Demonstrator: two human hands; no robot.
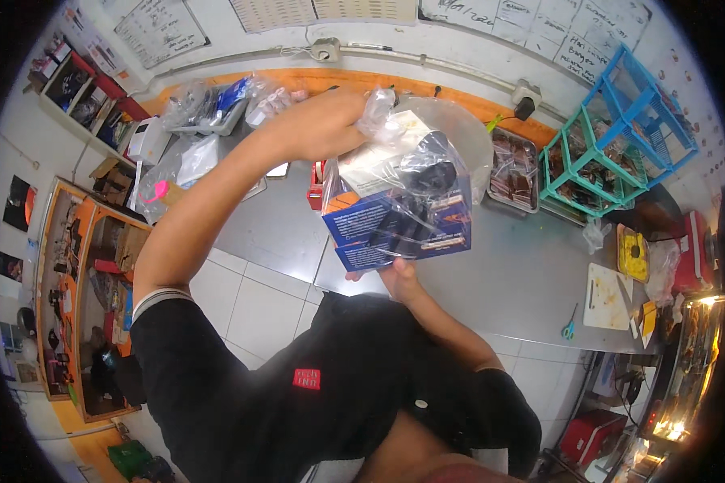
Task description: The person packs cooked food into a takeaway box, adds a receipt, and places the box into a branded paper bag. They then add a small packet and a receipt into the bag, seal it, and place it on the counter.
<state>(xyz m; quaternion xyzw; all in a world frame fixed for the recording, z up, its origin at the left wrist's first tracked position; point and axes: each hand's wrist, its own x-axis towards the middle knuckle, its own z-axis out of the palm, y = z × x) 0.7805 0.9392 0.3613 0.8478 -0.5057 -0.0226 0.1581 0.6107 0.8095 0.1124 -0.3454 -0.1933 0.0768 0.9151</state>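
A clear plastic bag (459,173) is held up over the near edge of the metal table. Through it show blue-and-orange printed boxes or cards (358,233), a pale cream printed piece (374,165) and several black wrapped items whose kind I cannot make out. My left hand (334,125) is closed on the gathered top of the bag, its fingertips partly hidden by the plastic. Under the lower edge, my right hand (400,279) grips the bottom of the bag and its contents from below.
The grey metal table (524,266) carries a tray of packed brown pieces (513,169), green and blue baskets (592,161), a white cutting board (606,298) with a knife, and teal scissors (569,324). Bagged goods (209,109) lie at the back left. A lit glass case (689,362) stands at right.
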